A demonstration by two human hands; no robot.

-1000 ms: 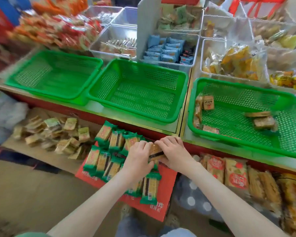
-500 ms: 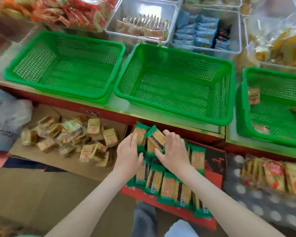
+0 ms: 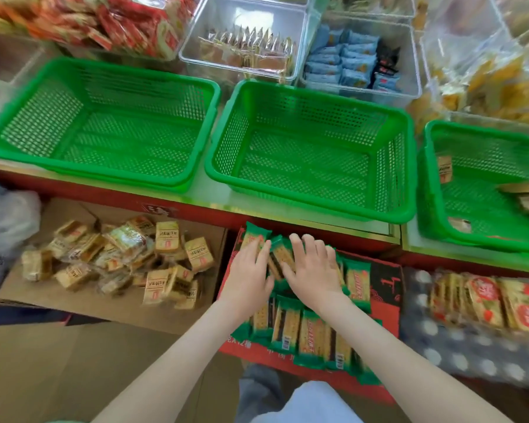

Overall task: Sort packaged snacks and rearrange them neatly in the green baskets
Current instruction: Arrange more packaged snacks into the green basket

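Left hand (image 3: 248, 274), right hand (image 3: 313, 271) spread flatter — unclenched, pressing green snack packs (image 3: 311, 334).

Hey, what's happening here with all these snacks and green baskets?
A person is sorting packaged snacks by hand. The left hand and right hand lie with fingers extended on a pile of green-wrapped packs on a red box below the counter. The left basket and middle basket hold nothing yet; the right basket has a few tan packs.
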